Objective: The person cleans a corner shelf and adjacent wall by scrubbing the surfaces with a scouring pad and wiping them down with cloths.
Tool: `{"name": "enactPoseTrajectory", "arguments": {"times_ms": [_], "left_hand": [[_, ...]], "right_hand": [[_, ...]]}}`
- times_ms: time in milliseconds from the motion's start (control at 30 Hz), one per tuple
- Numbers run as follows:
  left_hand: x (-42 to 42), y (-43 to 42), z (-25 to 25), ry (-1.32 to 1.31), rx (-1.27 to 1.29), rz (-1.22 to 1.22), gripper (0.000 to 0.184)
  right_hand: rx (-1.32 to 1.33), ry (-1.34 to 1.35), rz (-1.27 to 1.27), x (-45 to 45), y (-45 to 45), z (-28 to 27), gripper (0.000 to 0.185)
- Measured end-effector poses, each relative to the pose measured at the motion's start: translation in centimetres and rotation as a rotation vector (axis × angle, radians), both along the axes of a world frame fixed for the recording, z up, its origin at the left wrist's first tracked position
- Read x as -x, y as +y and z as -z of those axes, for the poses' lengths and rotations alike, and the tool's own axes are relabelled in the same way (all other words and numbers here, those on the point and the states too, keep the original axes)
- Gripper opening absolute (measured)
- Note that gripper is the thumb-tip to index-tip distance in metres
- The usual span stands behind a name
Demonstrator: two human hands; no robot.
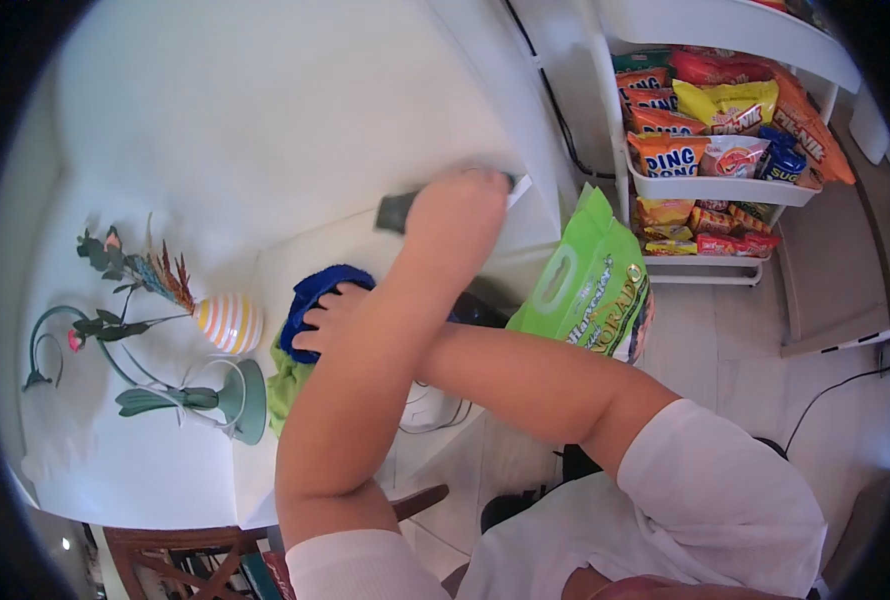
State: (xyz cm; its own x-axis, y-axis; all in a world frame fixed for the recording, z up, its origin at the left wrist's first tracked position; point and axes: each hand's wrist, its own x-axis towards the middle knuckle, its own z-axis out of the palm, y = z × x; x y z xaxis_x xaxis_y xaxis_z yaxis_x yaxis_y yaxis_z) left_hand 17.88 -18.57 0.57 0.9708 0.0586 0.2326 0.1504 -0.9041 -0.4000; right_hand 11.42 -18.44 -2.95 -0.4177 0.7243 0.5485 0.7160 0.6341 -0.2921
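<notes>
My left hand [460, 205] is raised at the upper middle, its fingers closed round a dark grey object [395, 212] whose end sticks out to the left; motion blurs it. The left forearm crosses over the right one. My right hand [337, 318] lies with spread fingers on a bunched blue cloth [315, 285] on the white surface. A light green cloth [287, 385] shows beneath the blue one. To the right of my arms stands a green printed bag [590, 275].
A striped vase [230, 322] with artificial flowers and a green lamp [250, 402] stand at the left. White shelves [725, 190] with snack packs are at the upper right. A wooden chair [205, 570] is at the bottom left. A black cable runs down the wall.
</notes>
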Motion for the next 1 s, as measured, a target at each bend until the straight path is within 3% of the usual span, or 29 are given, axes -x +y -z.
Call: {"name": "enactPoseTrajectory", "arguments": {"times_ms": [167, 267, 367, 467, 500, 600, 700, 800, 967, 1000], "left_hand": [[-0.4, 0.2, -0.2, -0.081, 0.098, 0.12, 0.013], [1.5, 1.6, -1.1, 0.083, 0.078, -0.232, 0.015], [5.2, 3.4, -2.6, -0.146, 0.179, -0.274, 0.019], [11.5, 1.5, -6.5, -0.604, 0.138, -0.221, 0.02], [14.1, 0.6, -7.3, -0.725, 0.119, -0.23, 0.019], [23.5, -1.6, -7.4, -0.927, 0.029, -0.377, 0.017], [33.6, -3.3, -5.2, -1.163, 0.146, -0.529, 0.015], [43.0, -5.7, -3.3, -1.312, 0.195, -0.644, 0.018], [52.1, -8.2, -2.6, -1.444, -0.16, -1.012, 0.02], [52.3, -8.4, -2.9, -1.312, -0.239, -1.155, 0.019]], "right_hand": [[0.002, 0.08, -0.011, -0.3, 0.0, -0.1, 0.042], [0.06, 0.044, 0.099, 0.1, -0.3, -0.5, 0.04], [0.029, 0.133, 0.11, 0.4, 0.6, 0.1, 0.036], [0.015, 0.313, -0.008, 1.1, 2.6, 0.7, 0.035], [0.404, 0.115, 0.198, 0.0, -1.2, -3.5, 0.038], [0.263, 0.168, 0.215, 0.0, 0.8, -1.6, 0.05], [0.181, -0.07, 0.29, -1.3, 0.8, -1.6, 0.048], [0.139, -0.21, 0.473, -3.1, -0.6, -2.0, 0.047], [0.17, -0.231, 0.611, -5.3, 0.9, -1.3, 0.056], [0.198, -0.258, 0.614, -4.7, 1.3, -1.6, 0.056]]}}
